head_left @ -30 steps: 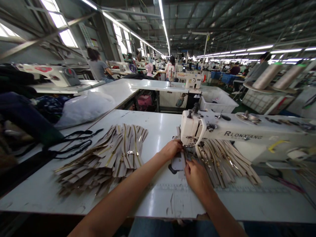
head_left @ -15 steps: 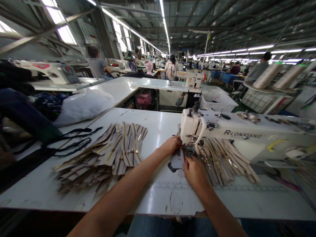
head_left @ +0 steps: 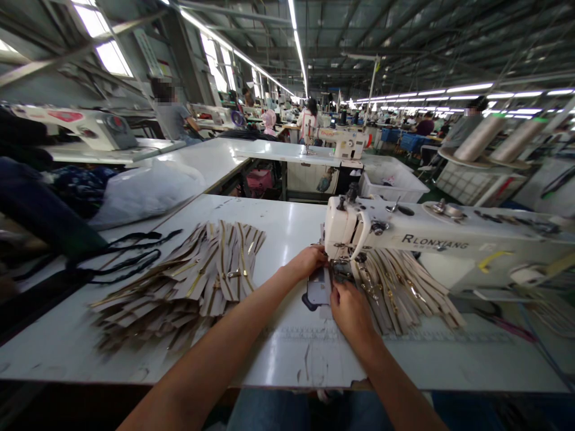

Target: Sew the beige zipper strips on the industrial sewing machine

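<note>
A white sewing machine [head_left: 390, 230] stands at the right, its needle area partly hidden by its head and my fingers. My left hand [head_left: 312, 260] is closed beside the presser foot, fingertips pressed on a narrow greyish zipper [head_left: 331, 276] that mostly hides under the head. Nearer to me, my right hand [head_left: 353, 305] pinches the close end of the same strip. Beige zippers with gold teeth and metal pulls lie in a large pile [head_left: 193, 281] left of my left arm. A second bunch of zippers [head_left: 399, 293] lies under the machine arm, right of my right hand.
A ruler scale [head_left: 453, 338] runs along the white tabletop [head_left: 287, 221]. Black straps [head_left: 130, 257] and a clear plastic bag [head_left: 148, 191] lie at the left. Scissors [head_left: 505, 323] are at the right. Beyond stand a white bin [head_left: 393, 182], thread cones [head_left: 480, 140] and other people.
The whole view has shifted slightly to the left. Both hands keep nearly the same place at the needle, the right fingers still at the strip's near end.
</note>
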